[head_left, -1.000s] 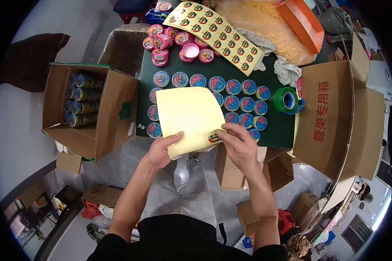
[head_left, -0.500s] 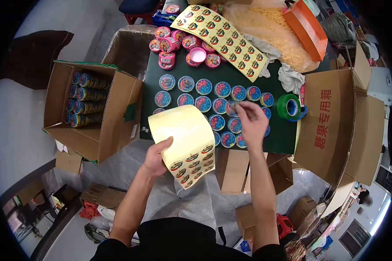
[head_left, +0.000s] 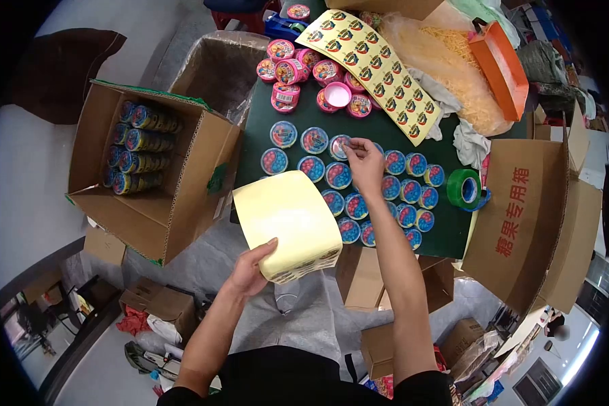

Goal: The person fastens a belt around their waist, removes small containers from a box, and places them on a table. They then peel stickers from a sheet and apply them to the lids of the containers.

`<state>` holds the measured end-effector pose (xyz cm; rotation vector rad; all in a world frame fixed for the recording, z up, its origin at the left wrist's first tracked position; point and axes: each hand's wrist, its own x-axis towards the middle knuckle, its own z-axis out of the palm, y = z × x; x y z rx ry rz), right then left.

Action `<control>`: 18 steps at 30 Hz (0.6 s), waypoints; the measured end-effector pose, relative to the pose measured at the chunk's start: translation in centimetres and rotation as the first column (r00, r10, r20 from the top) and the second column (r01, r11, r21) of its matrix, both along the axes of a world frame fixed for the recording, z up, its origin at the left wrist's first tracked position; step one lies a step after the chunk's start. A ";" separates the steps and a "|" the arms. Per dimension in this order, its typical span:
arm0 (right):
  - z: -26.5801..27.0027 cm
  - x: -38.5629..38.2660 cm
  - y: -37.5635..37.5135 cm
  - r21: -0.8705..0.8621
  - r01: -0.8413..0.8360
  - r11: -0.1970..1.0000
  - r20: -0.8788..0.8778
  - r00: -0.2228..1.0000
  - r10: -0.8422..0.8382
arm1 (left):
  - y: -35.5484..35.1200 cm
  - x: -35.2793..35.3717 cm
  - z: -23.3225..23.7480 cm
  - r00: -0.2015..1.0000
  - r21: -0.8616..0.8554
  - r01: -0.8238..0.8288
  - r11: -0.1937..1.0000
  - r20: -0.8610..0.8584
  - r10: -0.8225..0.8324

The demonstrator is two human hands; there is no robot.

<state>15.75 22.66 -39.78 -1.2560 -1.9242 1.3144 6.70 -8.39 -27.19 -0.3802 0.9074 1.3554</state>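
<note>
My left hand [head_left: 252,268] grips the lower left edge of a curled yellow sticker sheet [head_left: 287,213], its printed labels showing along the bottom. Over the upper row of round clear-lidded tubs [head_left: 337,175], my right hand [head_left: 363,162] has its thumb and fingertips together at the lid of one tub [head_left: 340,147]. Whether a sticker is between those fingertips is too small to tell. Two tubs to the left in that row [head_left: 314,140] carry dark marks on their lids. The tubs stand in rows on the green table [head_left: 250,145]; the sheet and my right forearm hide some.
Pink tubs [head_left: 285,97] cluster at the table's back, beside another sticker sheet [head_left: 379,64]. Green tape [head_left: 463,189] lies at the right, near a large carton [head_left: 514,216]. An open carton [head_left: 189,176] holding stacked tubs stands left. An orange box [head_left: 497,68] is at the back right.
My right hand has moved left and up, from the middle tubs to the upper row. The sheet in my left hand has tilted, showing less of its printed part. The view has shifted slightly.
</note>
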 end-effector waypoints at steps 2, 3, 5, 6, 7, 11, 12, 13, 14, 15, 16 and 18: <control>0.9 -0.2 -0.3 0.132 -0.059 0.990 0.158 0.987 0.038 | 0.1 -0.1 0.0 1.000 -0.007 -0.006 1.000 0.001 0.006; 1.7 -0.3 -0.4 0.213 -0.118 0.970 0.260 0.964 0.060 | 0.2 -0.2 0.0 1.000 -0.005 -0.010 1.000 -0.003 0.010; 3.1 -0.7 -0.7 0.324 -0.158 0.933 0.434 0.901 0.002 | 0.2 -0.3 0.1 1.000 -0.002 -0.015 1.000 -0.012 0.015; 3.7 -0.8 -0.8 0.365 -0.137 0.921 0.501 0.862 -0.071 | 0.2 -0.4 0.2 1.000 0.014 -0.018 1.000 -0.001 0.018; 4.1 -0.8 -0.9 0.407 -0.118 0.906 0.562 0.814 -0.146 | 0.2 -0.5 0.3 1.000 0.032 -0.021 0.999 0.010 0.020; 7.3 1.8 -2.4 0.145 -0.027 0.989 0.113 0.994 0.011 | 0.6 -1.0 0.7 0.996 0.019 -0.059 0.998 0.065 0.057; 9.4 3.0 -4.1 0.072 -0.055 0.996 -0.003 0.998 0.055 | 0.9 -1.2 1.0 0.994 0.053 -0.075 0.996 0.084 0.070; 11.7 4.3 -6.0 0.003 -0.090 0.996 -0.121 0.989 0.090 | 1.4 -1.4 1.4 0.991 0.087 -0.091 0.992 0.105 0.082; 14.1 5.6 -7.6 0.105 -0.182 0.978 -0.103 0.976 0.193 | 1.8 -1.5 1.6 0.988 0.124 -0.107 0.987 0.127 0.091; 16.2 6.9 -9.1 0.206 -0.270 0.941 -0.073 0.954 0.290 | 2.0 -1.6 1.2 0.986 0.178 -0.104 0.978 0.149 0.077; 17.2 8.0 -10.2 0.104 -0.309 0.945 -0.052 0.948 0.315 | 2.4 -1.7 1.5 0.984 0.206 -0.108 0.973 0.159 0.076; 18.3 9.9 -12.2 -0.172 -0.313 0.934 -0.084 0.949 0.303 | 3.5 -1.5 2.2 0.980 0.268 -0.119 0.956 0.186 0.070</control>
